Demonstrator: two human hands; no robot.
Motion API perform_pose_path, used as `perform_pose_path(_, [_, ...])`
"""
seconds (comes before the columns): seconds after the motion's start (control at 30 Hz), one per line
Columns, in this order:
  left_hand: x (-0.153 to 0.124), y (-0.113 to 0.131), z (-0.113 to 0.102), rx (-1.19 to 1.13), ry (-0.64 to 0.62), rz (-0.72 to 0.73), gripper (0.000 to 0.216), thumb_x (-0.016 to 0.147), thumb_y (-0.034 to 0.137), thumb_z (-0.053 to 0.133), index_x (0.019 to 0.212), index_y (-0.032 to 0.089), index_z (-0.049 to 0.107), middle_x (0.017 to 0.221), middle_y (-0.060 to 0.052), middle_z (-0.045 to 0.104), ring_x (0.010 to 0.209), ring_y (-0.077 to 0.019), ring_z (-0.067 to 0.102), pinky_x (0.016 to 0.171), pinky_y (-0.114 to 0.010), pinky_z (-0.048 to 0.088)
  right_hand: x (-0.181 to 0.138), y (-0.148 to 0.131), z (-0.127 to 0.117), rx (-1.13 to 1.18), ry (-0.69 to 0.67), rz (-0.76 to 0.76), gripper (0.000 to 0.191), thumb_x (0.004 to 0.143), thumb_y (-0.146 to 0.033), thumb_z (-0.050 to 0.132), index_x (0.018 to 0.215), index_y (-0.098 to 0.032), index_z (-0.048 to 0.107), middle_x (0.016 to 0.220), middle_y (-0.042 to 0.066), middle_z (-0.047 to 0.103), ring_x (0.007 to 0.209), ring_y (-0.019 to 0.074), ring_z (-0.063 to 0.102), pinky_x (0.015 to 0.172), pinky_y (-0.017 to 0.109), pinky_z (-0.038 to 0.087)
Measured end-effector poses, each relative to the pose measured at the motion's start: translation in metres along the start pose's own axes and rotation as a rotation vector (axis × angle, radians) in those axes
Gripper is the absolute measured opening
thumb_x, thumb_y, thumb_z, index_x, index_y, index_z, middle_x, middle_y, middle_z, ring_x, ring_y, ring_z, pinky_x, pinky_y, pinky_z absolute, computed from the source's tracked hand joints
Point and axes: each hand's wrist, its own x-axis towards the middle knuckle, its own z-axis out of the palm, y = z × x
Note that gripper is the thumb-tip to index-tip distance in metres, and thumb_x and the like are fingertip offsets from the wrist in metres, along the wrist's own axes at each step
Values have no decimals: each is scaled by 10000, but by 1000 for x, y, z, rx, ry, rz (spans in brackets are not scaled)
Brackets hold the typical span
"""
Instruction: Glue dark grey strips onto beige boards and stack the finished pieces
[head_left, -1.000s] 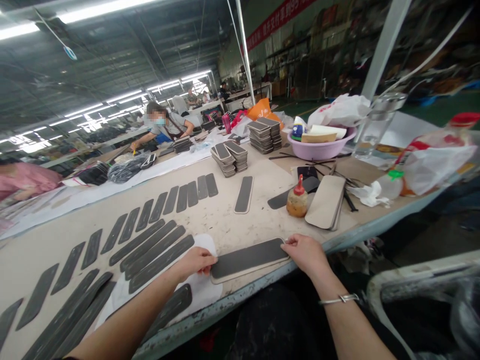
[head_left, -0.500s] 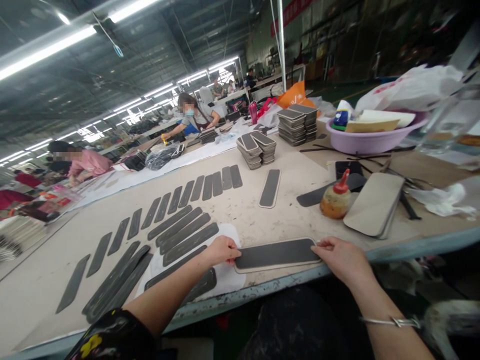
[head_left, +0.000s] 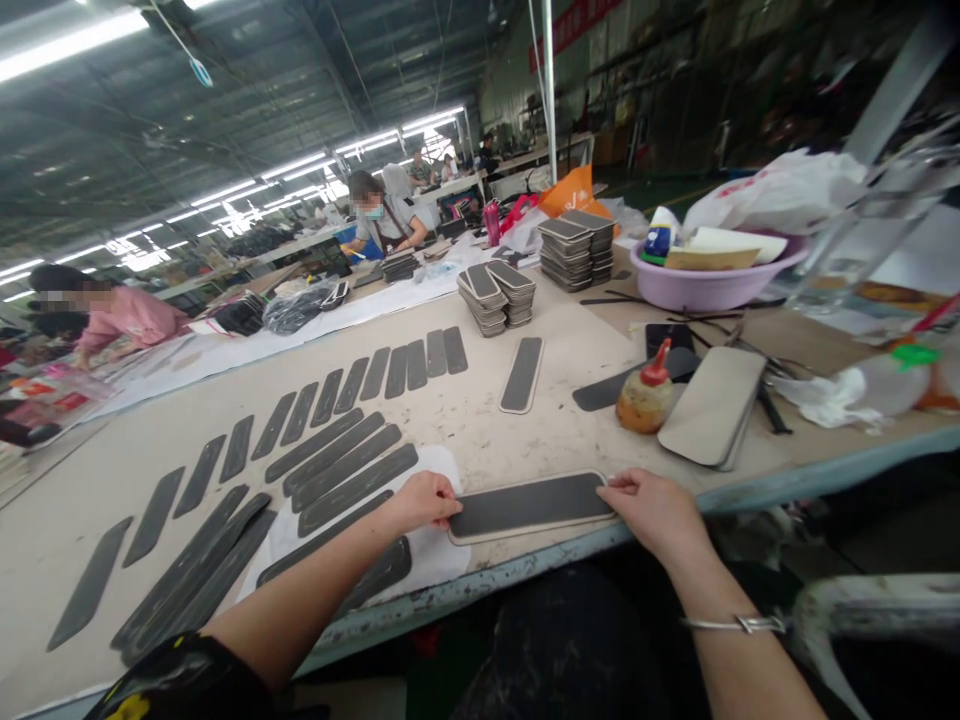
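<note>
Near the table's front edge lies a long rounded panel, a dark grey strip on a beige backing with a pale border. My left hand pinches its left end, thumb and fingers closed. At the other end, my right hand grips the corner in the same way. Left of it, several dark strips with a glossy coat rest on a white sheet. A row of more dark strips runs behind them. Another bordered panel lies farther back.
Right of the panel stand a glue bottle with a red tip and beige blank panels. Stacks of finished panels and a purple basin sit at the back. Two co-workers work across the table.
The camera view has turned slightly right, so everything sits farther left. Both hands keep their hold on the panel's ends, and the panel looks unmoved on the table.
</note>
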Motion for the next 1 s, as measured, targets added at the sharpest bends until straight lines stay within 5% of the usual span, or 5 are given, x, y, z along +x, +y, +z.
perform_pose_path(1.0, [2,-3,-2,-53,-49,22,111,636,213,616,681,169,524,478,37,564,485,-132,586,463,-201,434,5,6,3,-44,-16,-1,208,707,-442,624,702,-237,660,664,23,669,616,197,607,542,288,378])
